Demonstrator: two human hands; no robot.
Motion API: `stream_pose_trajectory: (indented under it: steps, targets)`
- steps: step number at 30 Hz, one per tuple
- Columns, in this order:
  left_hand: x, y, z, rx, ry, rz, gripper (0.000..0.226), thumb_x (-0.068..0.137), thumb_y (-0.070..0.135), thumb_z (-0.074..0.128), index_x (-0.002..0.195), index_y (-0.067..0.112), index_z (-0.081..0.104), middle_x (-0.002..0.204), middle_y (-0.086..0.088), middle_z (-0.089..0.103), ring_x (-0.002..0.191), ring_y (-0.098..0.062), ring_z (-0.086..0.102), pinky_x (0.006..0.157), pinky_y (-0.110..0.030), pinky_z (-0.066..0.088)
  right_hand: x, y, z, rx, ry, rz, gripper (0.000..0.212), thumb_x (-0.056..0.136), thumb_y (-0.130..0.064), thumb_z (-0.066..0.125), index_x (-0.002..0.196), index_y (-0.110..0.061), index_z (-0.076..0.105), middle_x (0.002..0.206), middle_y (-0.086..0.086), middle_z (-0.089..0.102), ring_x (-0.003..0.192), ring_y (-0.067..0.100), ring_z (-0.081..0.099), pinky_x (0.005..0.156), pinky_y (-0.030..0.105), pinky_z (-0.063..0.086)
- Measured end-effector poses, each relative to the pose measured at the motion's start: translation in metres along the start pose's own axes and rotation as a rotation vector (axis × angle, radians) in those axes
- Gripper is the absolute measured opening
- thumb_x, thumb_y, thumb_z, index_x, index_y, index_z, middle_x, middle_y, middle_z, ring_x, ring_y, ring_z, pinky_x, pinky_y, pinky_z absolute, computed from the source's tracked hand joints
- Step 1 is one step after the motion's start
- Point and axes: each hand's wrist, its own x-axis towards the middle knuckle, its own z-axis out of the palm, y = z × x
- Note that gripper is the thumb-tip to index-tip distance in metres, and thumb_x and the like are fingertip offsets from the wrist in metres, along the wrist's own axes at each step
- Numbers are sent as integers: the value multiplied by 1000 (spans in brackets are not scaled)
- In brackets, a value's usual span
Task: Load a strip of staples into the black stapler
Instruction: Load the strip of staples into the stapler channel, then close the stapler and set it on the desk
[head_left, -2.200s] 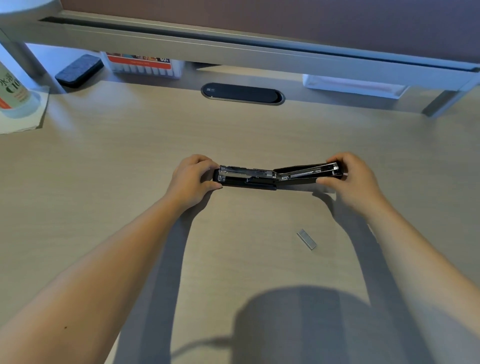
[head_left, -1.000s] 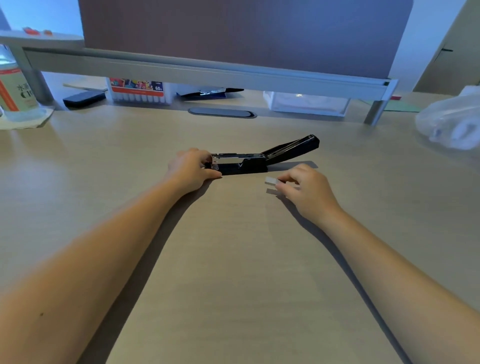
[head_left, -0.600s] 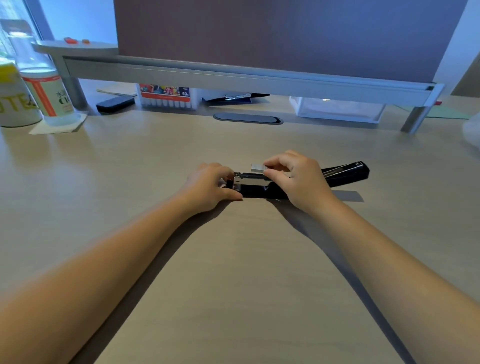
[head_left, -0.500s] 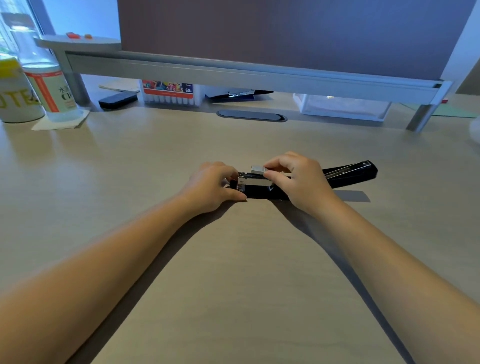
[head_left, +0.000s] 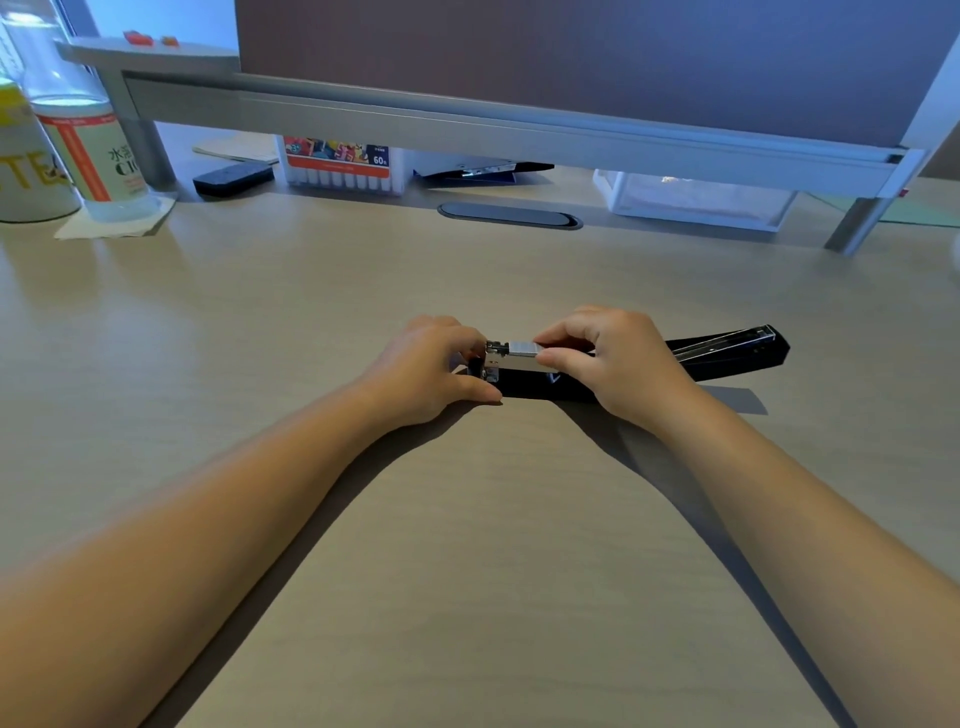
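Observation:
The black stapler (head_left: 727, 352) lies opened flat on the wooden desk, its lid swung out to the right and its metal staple channel facing up at the left end. My left hand (head_left: 423, 366) grips that left end, thumb on the near side. My right hand (head_left: 613, 364) pinches a short silver staple strip (head_left: 522, 349) between thumb and forefinger, holding it on top of the channel near the front end. The middle of the stapler is hidden under my right hand.
A raised grey monitor shelf (head_left: 467, 124) spans the back of the desk. Under it are a marker box (head_left: 340, 163), a black case (head_left: 232, 178), a clear plastic box (head_left: 691, 200) and a cable grommet (head_left: 509, 215). A bottle (head_left: 91, 150) stands on a napkin at far left.
My right hand picked the staple strip up off the desk and brought it onto the open stapler's channel. My left hand kept hold of the stapler's left end.

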Motion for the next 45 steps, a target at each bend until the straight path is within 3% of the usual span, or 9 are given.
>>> stream_pose_trajectory:
  steps: [9,13,16,18,23,28,33,40,45]
  targets:
    - [0,2,-1,-20,-15,-9,41,71,29,66,106,11,57,93,0,47,91,-16,41,77,-28,32,-2,1,1,-27,-30,-19,30,82,-17,57,111,-8,58,110,11,64,91,13,51,80,22,36]
    - [0,4,-1,-31,-8,-17,38,71,28,66,104,11,58,88,1,46,86,-15,41,74,-28,31,-6,2,0,-23,53,-33,17,79,-15,62,93,-6,61,98,8,56,79,16,52,75,27,39]
    - [0,4,-1,-34,-6,-20,37,71,28,66,103,11,58,80,6,44,85,-15,40,70,-26,31,-7,3,-1,-45,18,-38,12,79,-15,61,88,-7,64,105,10,57,83,16,49,76,28,38]
    - [0,4,-1,-35,-6,-11,37,71,29,66,102,11,58,73,11,40,83,-15,40,62,-25,32,-7,4,-1,-63,-12,-45,14,80,-16,60,90,-8,66,109,9,57,88,14,47,77,26,34]
    - [1,2,1,-30,-3,-1,37,71,29,66,103,11,57,79,7,44,83,-15,41,65,-25,32,-5,-1,2,-46,-35,-39,19,80,-19,60,98,-12,65,114,7,56,99,21,51,82,30,39]
    - [3,0,1,-31,9,8,37,72,30,65,103,12,57,70,16,37,77,-12,38,60,-14,28,-4,-1,4,-55,-74,-54,27,82,-20,57,108,-18,61,118,6,55,104,22,50,89,35,42]
    - [3,-2,2,-29,11,7,35,72,29,65,102,12,58,71,15,38,77,-12,38,60,-18,31,-8,1,-1,-91,1,-64,36,78,-20,62,113,-17,54,116,6,57,103,21,51,84,32,39]
    - [4,-6,2,7,49,-30,35,72,31,65,100,11,57,91,1,47,86,-15,41,73,-28,33,-21,22,-37,-613,-58,204,46,65,-47,66,102,-24,54,106,7,61,106,30,45,90,40,33]
    - [3,-5,2,1,52,-33,35,73,30,65,100,11,57,91,0,47,86,-16,41,75,-28,33,-30,41,-52,-483,51,390,34,59,-38,72,86,-23,58,97,9,64,98,33,50,78,38,38]
